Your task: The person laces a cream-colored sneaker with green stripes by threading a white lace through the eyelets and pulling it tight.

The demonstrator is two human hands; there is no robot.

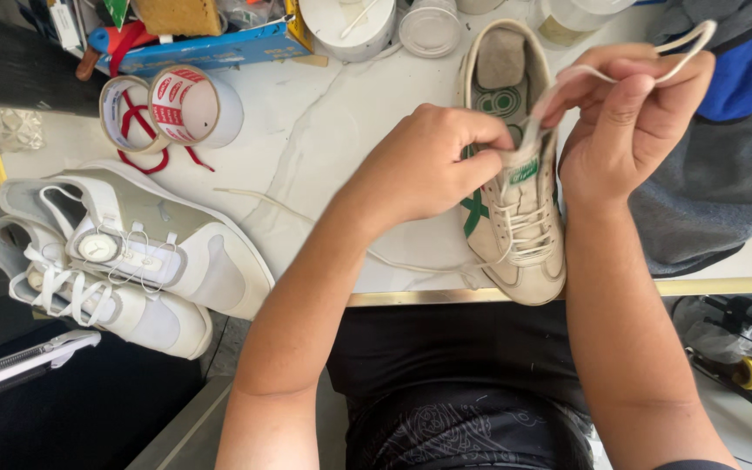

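Observation:
A cream sneaker [515, 218] with green stripes lies on the white marble table [324, 130], toe toward me, at the table's front edge. My left hand [428, 161] pinches the sneaker's tongue near its green label. My right hand [633, 122] is closed on a cream shoelace [681, 43], pulling a loop of it up and away to the right. Another stretch of the lace [263, 202] trails left across the table.
A pair of white sneakers [132, 252] sits at the left, hanging over the table's edge. Two tape rolls [171, 109] stand behind them, a blue box [211, 48] and white tubs [350, 26] at the back, grey and blue cloth [715, 183] at the right.

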